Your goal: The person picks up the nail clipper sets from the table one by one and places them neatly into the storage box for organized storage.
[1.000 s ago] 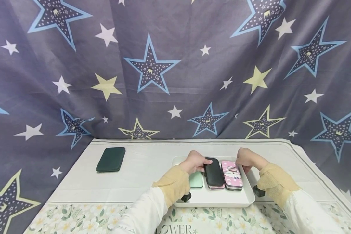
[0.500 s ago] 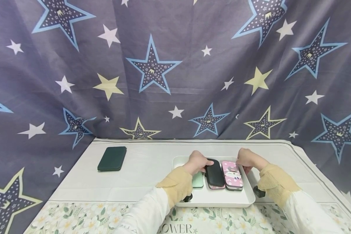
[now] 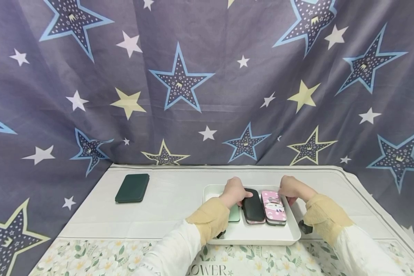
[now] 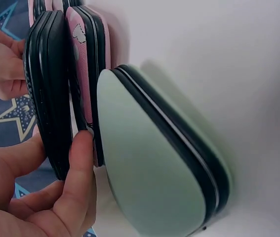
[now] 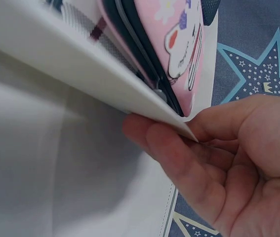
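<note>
My left hand (image 3: 233, 192) pinches the far end of a black case (image 3: 253, 207) between thumb and fingers. The black case lies over a pink case (image 4: 83, 64), which is mostly covered in the head view. Beside it on the left is a mint green case (image 3: 234, 215), partly behind my left hand. To the right, a pink case with a cartoon print (image 3: 274, 209) lies against the tray's right side. My right hand (image 3: 294, 187) grips the rim of the white tray (image 3: 258, 234) at its far right corner, thumb inside and fingers outside.
A dark green case (image 3: 132, 188) lies on the table at the far left, apart from the tray. A star-print curtain (image 3: 207, 115) hangs behind the table's back edge. Floral cloth (image 3: 117, 257) covers the near side.
My left hand has shifted slightly right and nearer, and the far end of the black case has come a little nearer with it. My right hand stays on the tray rim.
</note>
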The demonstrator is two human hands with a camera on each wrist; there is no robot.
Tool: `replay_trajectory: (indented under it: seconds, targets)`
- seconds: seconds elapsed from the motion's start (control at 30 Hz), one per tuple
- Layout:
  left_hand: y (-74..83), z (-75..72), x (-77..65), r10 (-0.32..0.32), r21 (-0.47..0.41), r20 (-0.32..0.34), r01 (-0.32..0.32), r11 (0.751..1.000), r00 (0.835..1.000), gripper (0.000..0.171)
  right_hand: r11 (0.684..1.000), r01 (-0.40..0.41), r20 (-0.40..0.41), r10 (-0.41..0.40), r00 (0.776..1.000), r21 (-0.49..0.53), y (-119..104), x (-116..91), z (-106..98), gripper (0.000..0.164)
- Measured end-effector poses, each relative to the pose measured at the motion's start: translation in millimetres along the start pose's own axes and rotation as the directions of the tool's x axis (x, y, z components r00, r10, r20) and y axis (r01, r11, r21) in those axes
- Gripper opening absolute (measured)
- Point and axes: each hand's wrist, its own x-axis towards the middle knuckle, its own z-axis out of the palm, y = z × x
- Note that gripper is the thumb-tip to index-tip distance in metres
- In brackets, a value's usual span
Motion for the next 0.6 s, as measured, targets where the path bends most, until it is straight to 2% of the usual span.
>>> replay_trajectory:
  seconds: [0.2,0.5,0.6]
  targets:
    - [-0.4,0.4,1.4,0.050,0.092,-0.034,-0.047,0.995,0.998,0.042,1.000,-0.010,-0.001,0.010,1.000,-0.007,0.0,0.2,-0.2,0.018]
    - [-0.5,-0.7,2.4,0.085,0.124,-0.045,-0.079,0.989,0.995,0.041,1.000,-0.008,0.003,0.008,1.000,-0.012,-1.8,-0.8,-1.0,0.017]
    - [-1.2,-2.1,3.0,0.111,0.172,-0.045,-0.101,0.980,0.993,0.043,1.000,-0.009,-0.001,0.009,1.000,-0.008,-1.3,-0.3,0.0,0.017]
